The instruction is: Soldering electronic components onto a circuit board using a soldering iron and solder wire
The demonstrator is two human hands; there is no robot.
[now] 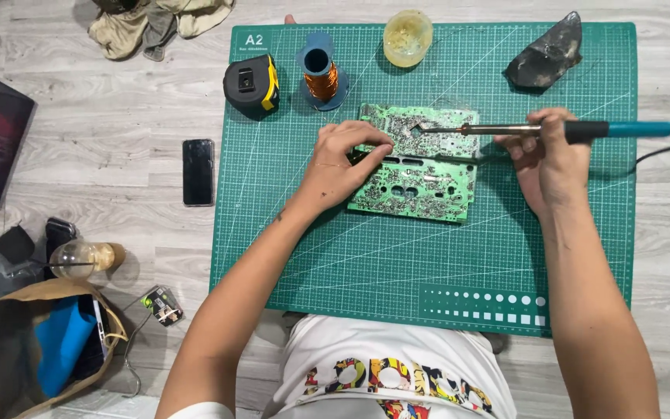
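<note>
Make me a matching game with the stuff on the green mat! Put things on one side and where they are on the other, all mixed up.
Things:
1. soldering iron
2. circuit board
3. copper wire spool
4. tape measure

Places:
A. at the far left edge of the cutting mat, black and yellow
B. held in the right hand
C. standing between the tape measure and the yellowish round tub
D. in the mat's middle, under the left hand fingers

Pairs: 1-B, 2-D, 3-C, 4-A
</note>
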